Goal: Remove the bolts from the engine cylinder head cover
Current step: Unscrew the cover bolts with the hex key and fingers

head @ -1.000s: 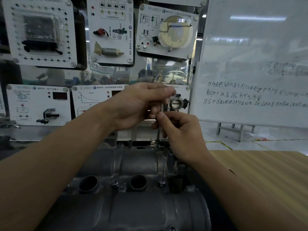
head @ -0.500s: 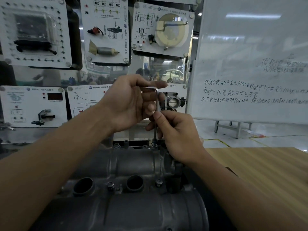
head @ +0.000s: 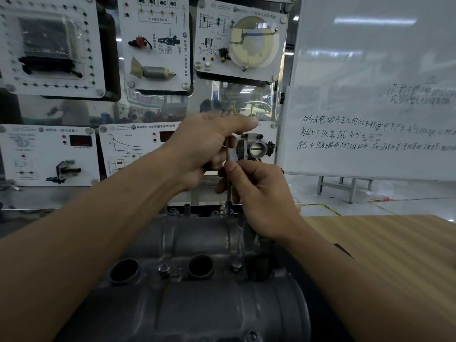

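Right hand [head: 261,201] pinches key [head: 227,154] at far cover [head: 197,233] edge

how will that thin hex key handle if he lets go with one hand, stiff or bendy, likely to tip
Probably stiff: the hex key stands straight between left hand and right hand with no visible bow. Likely light, since the right hand merely pinches it. Released, it may tip, as only its tip sits in the bolt on the cylinder head cover.

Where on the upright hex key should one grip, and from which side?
Probably at its top end, from the left, where the left hand holds the hex key: the tip sits in the bolt below. The right hand pinches the upright shaft lower, steadying it.
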`<action>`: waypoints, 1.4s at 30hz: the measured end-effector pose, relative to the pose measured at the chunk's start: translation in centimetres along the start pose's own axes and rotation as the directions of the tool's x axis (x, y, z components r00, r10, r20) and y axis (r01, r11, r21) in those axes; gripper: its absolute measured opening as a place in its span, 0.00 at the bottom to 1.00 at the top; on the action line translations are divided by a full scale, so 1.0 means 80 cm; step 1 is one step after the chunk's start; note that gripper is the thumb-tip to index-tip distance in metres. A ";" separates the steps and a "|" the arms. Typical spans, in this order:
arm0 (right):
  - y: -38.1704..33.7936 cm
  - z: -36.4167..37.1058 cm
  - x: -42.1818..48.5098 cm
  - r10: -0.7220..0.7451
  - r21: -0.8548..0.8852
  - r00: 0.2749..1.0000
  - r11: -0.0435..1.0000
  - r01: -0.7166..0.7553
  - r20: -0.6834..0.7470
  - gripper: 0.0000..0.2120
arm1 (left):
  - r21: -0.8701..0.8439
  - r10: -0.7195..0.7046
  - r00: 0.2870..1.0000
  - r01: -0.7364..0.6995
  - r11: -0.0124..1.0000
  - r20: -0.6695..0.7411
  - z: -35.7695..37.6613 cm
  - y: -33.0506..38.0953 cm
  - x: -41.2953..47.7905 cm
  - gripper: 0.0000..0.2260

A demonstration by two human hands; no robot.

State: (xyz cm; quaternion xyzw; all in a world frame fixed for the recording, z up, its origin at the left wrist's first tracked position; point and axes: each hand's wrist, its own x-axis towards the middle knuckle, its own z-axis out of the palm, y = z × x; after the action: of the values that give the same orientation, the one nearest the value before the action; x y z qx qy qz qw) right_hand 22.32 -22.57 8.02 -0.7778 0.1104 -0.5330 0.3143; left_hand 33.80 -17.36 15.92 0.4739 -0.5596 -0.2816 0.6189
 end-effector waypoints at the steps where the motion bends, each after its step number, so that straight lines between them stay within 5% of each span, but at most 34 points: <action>1: 0.000 0.000 0.000 0.000 0.005 1.000 1.000 0.000 -0.002 0.18 | -0.001 -0.009 0.999 0.009 1.000 -0.041 0.003 0.000 0.000 0.09; 7: 0.001 0.000 0.002 0.007 0.007 1.000 1.000 -0.007 -0.028 0.18 | -0.122 -0.111 0.994 0.110 0.986 -0.001 0.000 0.005 0.002 0.09; 13: 0.000 -0.001 0.002 0.026 0.009 0.999 1.000 -0.026 -0.031 0.19 | -0.239 -0.095 0.898 0.215 0.947 0.430 -0.035 0.003 0.000 0.17; 16: 0.000 0.000 0.002 0.045 0.018 0.998 0.999 -0.045 -0.036 0.19 | -0.233 -0.065 0.859 0.210 0.950 0.509 -0.043 0.003 -0.002 0.13; 19: 0.002 0.001 0.003 0.059 0.018 0.997 0.998 -0.058 -0.046 0.18 | -0.170 -0.037 0.904 0.120 0.978 0.426 -0.034 0.004 -0.003 0.07; 25: 0.003 -0.001 0.003 0.027 0.009 1.000 1.000 -0.027 -0.005 0.15 | 0.072 0.039 0.999 -0.036 0.997 -0.036 -0.002 0.002 -0.002 0.15; 32: 0.005 -0.001 0.002 0.013 0.050 0.999 0.999 -0.012 -0.031 0.07 | 0.050 -0.002 0.987 0.011 0.999 -0.163 0.009 0.004 -0.002 0.13; 34: 0.004 -0.001 0.001 0.010 0.042 0.998 0.999 -0.007 -0.061 0.06 | -0.027 -0.072 0.989 0.069 0.997 -0.128 0.007 0.006 -0.002 0.09; 37: 0.004 -0.001 0.001 0.027 0.058 0.997 0.998 -0.023 -0.072 0.07 | -0.187 -0.170 0.983 0.179 0.966 0.063 -0.011 0.005 -0.002 0.17; 42: -0.002 -0.001 0.000 0.027 0.041 0.995 0.999 -0.023 -0.098 0.10 | -0.279 -0.152 0.920 0.262 0.924 0.360 -0.032 0.009 -0.011 0.07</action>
State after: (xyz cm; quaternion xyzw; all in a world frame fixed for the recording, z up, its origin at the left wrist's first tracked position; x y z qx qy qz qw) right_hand 22.24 -22.46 8.12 -0.7425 0.1250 -0.5690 0.3306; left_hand 35.93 -15.58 16.36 0.3695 -0.5481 -0.5093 0.5510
